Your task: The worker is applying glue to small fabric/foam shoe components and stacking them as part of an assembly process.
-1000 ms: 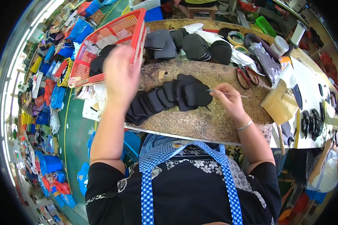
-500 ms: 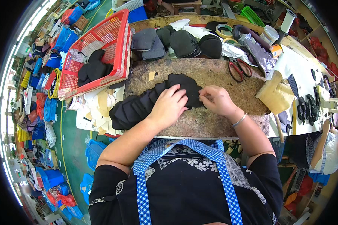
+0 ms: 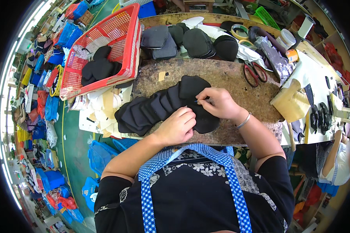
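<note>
A row of overlapping black padded fabric pieces runs across the worn work board, with another black piece at its right end. My left hand is closed, its curled fingers against the left edge of a separate black fabric piece. Over the top of that piece, my right hand pinches with thumb and forefinger. Whatever lies between those fingertips is too small to make out. The left fingertips are partly hidden.
A red plastic basket holding black pieces stands at the left. Stacked dark pieces line the back. Red-handled scissors lie at the back right, near a tan block. Paper scraps cover the left side.
The separate black piece now sits lower, nearer to me, apart from the row's end. My left hand has moved down and curled; my right hand has shifted slightly left.
</note>
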`<state>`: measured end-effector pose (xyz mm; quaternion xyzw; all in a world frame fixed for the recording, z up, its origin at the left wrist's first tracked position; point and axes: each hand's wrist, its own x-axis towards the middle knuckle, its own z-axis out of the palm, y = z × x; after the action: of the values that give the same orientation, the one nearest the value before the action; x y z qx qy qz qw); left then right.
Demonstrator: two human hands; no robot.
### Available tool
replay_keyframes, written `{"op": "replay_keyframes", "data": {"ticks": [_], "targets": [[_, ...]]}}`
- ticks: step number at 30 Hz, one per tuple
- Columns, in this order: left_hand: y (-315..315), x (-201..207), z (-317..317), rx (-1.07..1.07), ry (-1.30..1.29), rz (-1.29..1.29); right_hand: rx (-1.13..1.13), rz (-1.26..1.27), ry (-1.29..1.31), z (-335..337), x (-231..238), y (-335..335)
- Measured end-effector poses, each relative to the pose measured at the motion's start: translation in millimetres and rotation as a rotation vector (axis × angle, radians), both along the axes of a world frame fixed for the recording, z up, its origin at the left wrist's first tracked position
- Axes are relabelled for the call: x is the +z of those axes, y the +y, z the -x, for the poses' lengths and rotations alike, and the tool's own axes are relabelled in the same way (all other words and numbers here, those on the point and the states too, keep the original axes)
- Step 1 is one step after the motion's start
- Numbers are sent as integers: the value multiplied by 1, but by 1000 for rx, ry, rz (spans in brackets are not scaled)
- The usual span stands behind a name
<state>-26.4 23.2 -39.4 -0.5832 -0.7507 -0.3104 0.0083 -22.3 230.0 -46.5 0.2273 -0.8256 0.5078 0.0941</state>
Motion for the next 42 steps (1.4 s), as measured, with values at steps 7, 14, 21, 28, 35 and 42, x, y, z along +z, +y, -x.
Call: {"op": "replay_keyframes", "data": {"ticks": [7, 14, 21, 28, 35, 42], "targets": [[2, 12, 1, -35, -15, 79, 0, -111, 69, -1, -2, 2], [3, 8, -1, 5, -26, 27, 12, -64, -173, -2, 11, 4], [10, 6, -2, 144, -22, 34, -180, -138, -108, 8, 0, 12], [26, 20, 8, 446, 31, 168, -142, -187, -54, 9, -1, 16], [33, 21, 16, 619, -5, 275, -432, 167, -85, 14, -14, 6], [30, 12, 7, 349, -158, 29, -573, 464, -95, 3, -17, 14]]}}
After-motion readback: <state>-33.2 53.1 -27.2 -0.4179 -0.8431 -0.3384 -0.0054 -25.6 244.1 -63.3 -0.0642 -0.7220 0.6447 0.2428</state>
